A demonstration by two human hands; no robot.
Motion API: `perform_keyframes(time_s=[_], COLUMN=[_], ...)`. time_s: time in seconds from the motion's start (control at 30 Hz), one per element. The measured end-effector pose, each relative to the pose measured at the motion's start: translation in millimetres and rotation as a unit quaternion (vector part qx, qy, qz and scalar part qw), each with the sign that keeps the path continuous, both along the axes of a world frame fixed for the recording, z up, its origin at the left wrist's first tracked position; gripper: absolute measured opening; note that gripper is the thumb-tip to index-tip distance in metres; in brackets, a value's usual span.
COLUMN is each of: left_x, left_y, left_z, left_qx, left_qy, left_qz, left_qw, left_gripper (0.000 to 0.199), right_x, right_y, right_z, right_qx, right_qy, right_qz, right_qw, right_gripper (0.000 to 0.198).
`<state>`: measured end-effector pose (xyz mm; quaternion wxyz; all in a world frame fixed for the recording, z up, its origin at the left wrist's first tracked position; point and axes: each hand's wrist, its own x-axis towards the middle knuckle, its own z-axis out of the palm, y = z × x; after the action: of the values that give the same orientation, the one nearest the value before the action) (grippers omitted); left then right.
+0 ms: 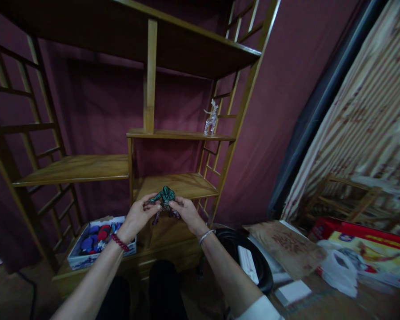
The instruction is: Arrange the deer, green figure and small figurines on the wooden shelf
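A small shiny figurine (167, 194), green above and brownish below, is held in front of the lower right compartment of a wooden shelf unit (150, 80). It is gripped from both sides: one side is pinched between the thumb and fingers of the left hand (142, 214), the other between those of the right hand (186, 211). A red beaded bracelet (120, 243) is worn on the left wrist, a pale one (206, 236) on the right. The figurine's exact shape is partly hidden by the fingers.

A clear, glittering figurine (211, 119) is stood upright on the shelf unit's right-hand middle shelf, near its outer end. On the unit's low base, at its left, a patterned box (82, 263) is set, filled with blue and red items (103, 232). To the right of the unit, a flat brown bag (288, 244), a white plastic bag (338, 272) and a red and yellow package (380, 252) are seen; farther right of it, a striped curtain (363, 111) is hung.
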<state>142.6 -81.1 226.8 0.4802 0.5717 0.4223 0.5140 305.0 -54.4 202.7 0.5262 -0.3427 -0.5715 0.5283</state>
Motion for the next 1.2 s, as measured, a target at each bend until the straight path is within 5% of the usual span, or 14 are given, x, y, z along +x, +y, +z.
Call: perform_keyframes(time_s=[0.67,1.03,1.2], left_x=[14.2,32.8,42.7], left_y=[16.2,9.6,8.3], left_z=[23.6,52.4,64.5], left_qx=[0.079,0.052,0.045], left_qy=[-0.027,-0.011,-0.057], left_qz=[-0.001,0.005,-0.055], left_qw=[0.996,0.999,0.996], left_gripper=[0.051,0.039,0.041], right_x=[11.4,28.3,36.6], right_y=[4.7,-1.8,-4.2], right_z=[40.8,75.5,88.5], right_qx=[0.035,0.088,0.103], right_qy=[-0.033,-0.047,-0.067], right_qz=[-0.063,-0.073,-0.096], right_qw=[0.997,0.992,0.988], right_gripper=[0.039,0.035,0.035])
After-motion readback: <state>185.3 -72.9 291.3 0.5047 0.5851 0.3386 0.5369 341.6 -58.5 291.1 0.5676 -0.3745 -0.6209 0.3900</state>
